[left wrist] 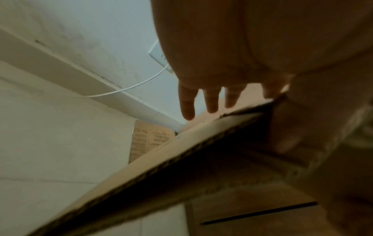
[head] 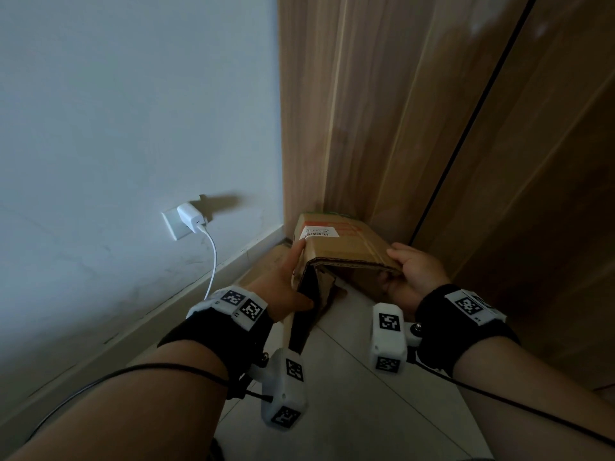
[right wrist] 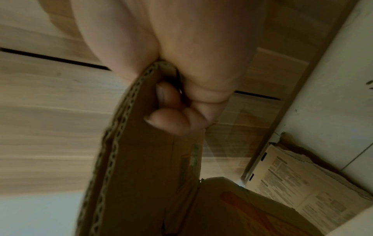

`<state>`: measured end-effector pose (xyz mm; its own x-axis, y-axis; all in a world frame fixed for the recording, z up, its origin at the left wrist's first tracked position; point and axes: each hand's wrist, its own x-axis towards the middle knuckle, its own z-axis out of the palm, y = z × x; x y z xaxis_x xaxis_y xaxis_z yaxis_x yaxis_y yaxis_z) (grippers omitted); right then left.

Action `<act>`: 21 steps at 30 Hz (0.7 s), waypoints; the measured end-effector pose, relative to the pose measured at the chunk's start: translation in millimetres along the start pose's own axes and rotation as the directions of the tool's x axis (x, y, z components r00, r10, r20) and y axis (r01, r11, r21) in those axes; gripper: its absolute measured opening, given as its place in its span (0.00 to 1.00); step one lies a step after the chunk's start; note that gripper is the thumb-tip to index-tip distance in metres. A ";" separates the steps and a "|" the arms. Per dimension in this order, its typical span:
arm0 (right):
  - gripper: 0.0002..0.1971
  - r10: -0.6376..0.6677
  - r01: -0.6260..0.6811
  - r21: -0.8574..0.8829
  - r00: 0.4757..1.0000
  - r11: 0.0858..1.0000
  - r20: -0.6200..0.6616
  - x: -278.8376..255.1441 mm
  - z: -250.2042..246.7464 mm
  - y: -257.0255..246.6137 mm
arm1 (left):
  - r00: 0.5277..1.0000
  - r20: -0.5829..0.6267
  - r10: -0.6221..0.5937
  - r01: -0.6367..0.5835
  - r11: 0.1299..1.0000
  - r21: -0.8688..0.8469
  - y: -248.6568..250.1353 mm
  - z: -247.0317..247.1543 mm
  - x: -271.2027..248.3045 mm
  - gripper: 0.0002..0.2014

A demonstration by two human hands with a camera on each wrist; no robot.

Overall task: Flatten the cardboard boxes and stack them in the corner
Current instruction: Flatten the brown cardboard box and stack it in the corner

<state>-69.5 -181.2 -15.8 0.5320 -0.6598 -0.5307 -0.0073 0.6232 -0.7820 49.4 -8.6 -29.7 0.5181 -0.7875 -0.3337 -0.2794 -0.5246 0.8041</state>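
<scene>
A brown cardboard box with a white barcode label hangs above the floor near the corner, its open end facing me. My left hand holds its left wall: straight fingers lie along the outside and the thumb sits on the inner flap. My right hand grips the near right edge, thumb on top and curled fingers inside the box. A flattened printed cardboard sheet lies on the floor in the corner below, and it also shows in the left wrist view as the flattened sheet.
A wooden wardrobe stands to the right and behind the box. On the white wall to the left, a charger sits in a socket, and its white cable hangs to the baseboard. Pale floor tiles lie below my wrists.
</scene>
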 end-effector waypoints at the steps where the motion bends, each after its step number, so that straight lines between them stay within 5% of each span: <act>1: 0.25 0.001 -0.001 0.000 1.000 1.000 0.001 -1.4 1.1 0.1 | 0.999 -0.035 -0.004 0.007 0.996 0.086 -1.7 3.0 0.4 0.57; 6: 0.25 -0.004 0.005 -0.054 1.000 0.999 0.008 -5.7 6.5 1.7 | 0.971 -0.210 -0.114 0.161 0.961 0.223 1.1 13.6 -4.5 0.32; 10: 0.03 -0.014 0.015 -0.025 0.998 1.000 0.067 -9.3 8.8 6.2 | 0.954 -0.284 -0.092 0.162 0.959 0.233 7.1 8.6 -4.7 0.20; 13: 0.21 -0.046 0.041 0.031 0.985 0.999 0.167 -10.7 8.1 10.3 | 0.917 -0.376 -0.131 0.167 0.984 0.065 6.3 5.8 2.3 0.17; 15: 0.21 -0.043 0.083 -0.138 0.961 0.987 0.272 -16.3 11.1 15.8 | 0.894 -0.403 -0.195 0.181 0.981 -0.073 4.3 5.2 4.8 0.19; 17: 0.31 -0.001 0.167 -0.417 0.929 0.894 0.369 -20.1 14.0 25.3 | 0.893 -0.392 -0.221 0.177 0.973 -0.144 4.8 5.0 4.0 0.22; 19: 0.42 0.012 0.301 -0.654 0.903 0.694 0.429 -26.1 22.3 33.6 | 0.894 -0.395 -0.213 0.161 0.974 -0.161 6.3 5.5 1.9 0.23; 21: 0.42 -0.094 0.407 -0.751 0.901 0.519 0.423 -31.2 32.0 38.2 | 0.908 -0.379 -0.179 0.139 0.982 -0.128 9.6 7.4 -0.5 0.23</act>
<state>-59.3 -123.4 -18.7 0.8384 -0.4752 -0.2669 -0.4236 -0.2602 -0.8676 40.5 -15.6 -25.5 0.8266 -0.4990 -0.2603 -0.0983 -0.5834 0.8062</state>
